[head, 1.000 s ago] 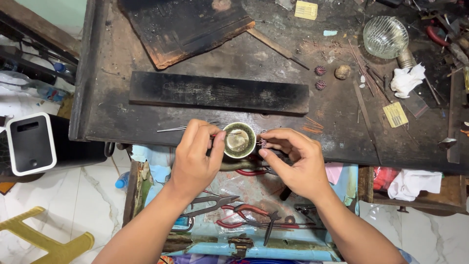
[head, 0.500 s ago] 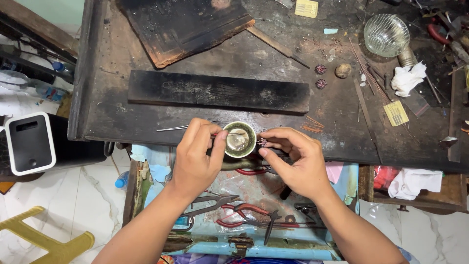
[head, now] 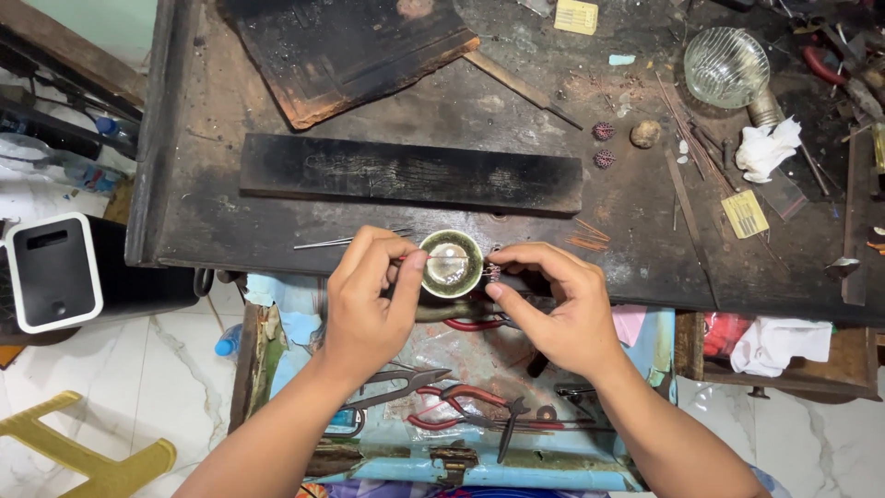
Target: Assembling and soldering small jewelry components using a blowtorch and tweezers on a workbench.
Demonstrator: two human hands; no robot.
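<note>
Both my hands at the small round cup

My left hand [head: 369, 300] pinches the cup [head: 451, 263] at the table [head: 184, 221] edge; my right hand's [head: 558, 309] grip is closed on a tiny wire piece [head: 492, 271] beside it.

The cup [head: 451, 263] stands at the counter [head: 184, 231] front edge. Behind the cup lies the plank [head: 410, 173]. Left of the cup: needles [head: 346, 242]. Far right behind it: bulb [head: 728, 66]. Before the cup, below the edge: pliers [head: 456, 406].
</note>
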